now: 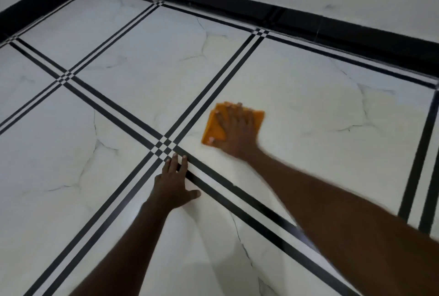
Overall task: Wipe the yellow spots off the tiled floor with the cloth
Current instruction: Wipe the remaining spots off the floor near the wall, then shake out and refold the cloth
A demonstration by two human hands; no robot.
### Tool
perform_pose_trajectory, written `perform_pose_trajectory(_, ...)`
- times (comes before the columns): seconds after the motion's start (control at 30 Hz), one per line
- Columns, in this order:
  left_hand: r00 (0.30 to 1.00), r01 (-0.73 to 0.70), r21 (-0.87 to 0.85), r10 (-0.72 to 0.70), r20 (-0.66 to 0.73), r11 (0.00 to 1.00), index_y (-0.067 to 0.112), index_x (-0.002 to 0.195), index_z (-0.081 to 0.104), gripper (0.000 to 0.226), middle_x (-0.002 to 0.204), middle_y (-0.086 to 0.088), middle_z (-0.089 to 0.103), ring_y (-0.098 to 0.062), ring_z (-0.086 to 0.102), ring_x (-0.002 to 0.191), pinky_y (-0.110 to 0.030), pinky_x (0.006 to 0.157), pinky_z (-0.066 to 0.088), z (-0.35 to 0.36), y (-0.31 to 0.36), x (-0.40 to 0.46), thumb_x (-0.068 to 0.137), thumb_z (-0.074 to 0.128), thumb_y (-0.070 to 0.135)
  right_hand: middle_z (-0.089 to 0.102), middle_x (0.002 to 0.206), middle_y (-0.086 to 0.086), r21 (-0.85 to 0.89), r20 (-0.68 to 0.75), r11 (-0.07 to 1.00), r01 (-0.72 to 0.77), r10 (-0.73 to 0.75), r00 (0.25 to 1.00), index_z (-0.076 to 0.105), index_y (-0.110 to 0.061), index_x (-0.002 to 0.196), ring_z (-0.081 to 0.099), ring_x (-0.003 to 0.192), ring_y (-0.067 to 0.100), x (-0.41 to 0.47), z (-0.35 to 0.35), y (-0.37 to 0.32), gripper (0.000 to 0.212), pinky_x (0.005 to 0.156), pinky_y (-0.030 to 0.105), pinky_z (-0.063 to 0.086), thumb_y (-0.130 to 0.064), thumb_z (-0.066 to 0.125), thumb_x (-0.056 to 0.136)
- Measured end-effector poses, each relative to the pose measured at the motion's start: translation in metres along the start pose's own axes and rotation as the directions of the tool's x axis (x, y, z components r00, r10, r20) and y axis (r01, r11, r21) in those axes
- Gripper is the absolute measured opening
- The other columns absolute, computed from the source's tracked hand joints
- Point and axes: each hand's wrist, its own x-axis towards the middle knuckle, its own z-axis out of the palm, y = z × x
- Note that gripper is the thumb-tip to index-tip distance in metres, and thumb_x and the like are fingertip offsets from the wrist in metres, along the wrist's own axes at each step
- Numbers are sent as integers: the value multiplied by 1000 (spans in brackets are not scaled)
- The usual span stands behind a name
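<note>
The right hand (237,129) presses the orange cloth (215,127) flat with spread fingers, just beyond and right of the striped tile crossing (164,147). The left hand (174,184), flat and holding nothing, braces just nearer than that crossing (no yellow spots are discernible).

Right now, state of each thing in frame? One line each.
Cloth: orange, flat on the floor, pinned under the right hand.
Right hand: fingers spread, pressing the cloth; blurred.
Left hand: flat on the floor over the black tile lines, fingers straight, holding nothing.
Floor: white marbled tiles; no yellow spots that I can make out.
Skirting: black, along the wall base.
</note>
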Motion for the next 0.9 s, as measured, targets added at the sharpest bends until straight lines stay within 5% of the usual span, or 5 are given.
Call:
perform_pose_trajectory(0.23,1000,14,-101,-14,5,995,15,143,48,63,144,-8,49,-24,44,133,-35,109,38,-40,-11,-5,88,68,39,-5,173,11,-16,121,961,278,-274,954,-5,-28,164,-10,157,40,-95,10,-11,114,122,61,-15,-90,34,76)
perform_pose_trajectory(0.5,998,50,-257,-41,40,965,15,146,45,67,146,-8,51,-25,47,135,-37,111,38,-64,21,13,88,67,38,41,156,21,178,99,922,-344,331,938,43,-8,148,29,150,43,-32,-52,27,55,123,60,18,-43,29,108)
perform_pose_trajectory(0.67,996,85,-560,-61,62,824,15,136,56,52,138,-8,59,-26,57,124,-32,103,43,-138,44,-5,93,60,45,58,137,19,751,383,384,-537,410,828,51,-5,142,56,124,36,-16,-192,-29,54,107,48,46,-44,38,107)
perform_pose_trajectory(0.77,998,44,-823,-65,9,567,9,133,59,54,132,-16,63,-35,59,121,-46,104,47,-220,49,-42,97,53,49,59,137,14,884,451,11,-467,243,859,47,-18,147,60,119,32,-17,-294,-66,49,100,54,53,-44,45,105)
perform_pose_trajectory(0.9,997,39,-996,-61,44,-83,11,143,45,62,137,-16,57,-35,58,123,-49,104,47,-342,46,-102,98,45,54,68,124,17,899,391,-269,-345,143,909,57,-14,139,67,106,33,-24,-431,-99,48,82,47,58,-34,57,96)
